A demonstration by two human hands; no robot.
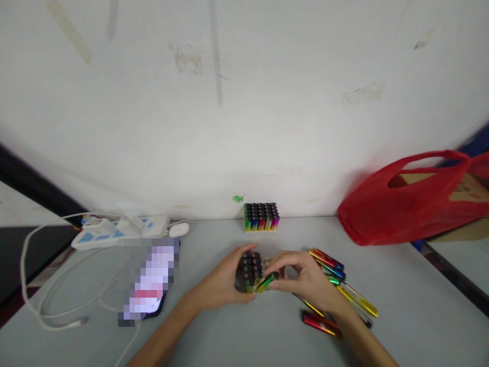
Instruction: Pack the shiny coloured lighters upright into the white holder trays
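Observation:
My left hand point(225, 278) is wrapped round the left side of a small tray of lighters point(252, 267), whose black tops stand in rows. Between the thumb and fingers of my right hand point(300, 275) is a green lighter point(268, 281), tilted at the tray's front right corner. Part of the tray's right side is hidden behind my right fingers. Several shiny coloured lighters point(328, 262) lie loose beside and partly under my right forearm. A red one point(320, 323) lies nearer to me. Against the wall stands a full block of lighters point(262, 217) in rows.
On the left lie a phone point(151, 280) with a blurred screen, a white power strip point(120, 232) with plugs, and looping white cables point(57, 326). A red bag point(397, 209) with cardboard in it sits at the right. The white wall point(244, 127) bounds the grey table point(214, 336).

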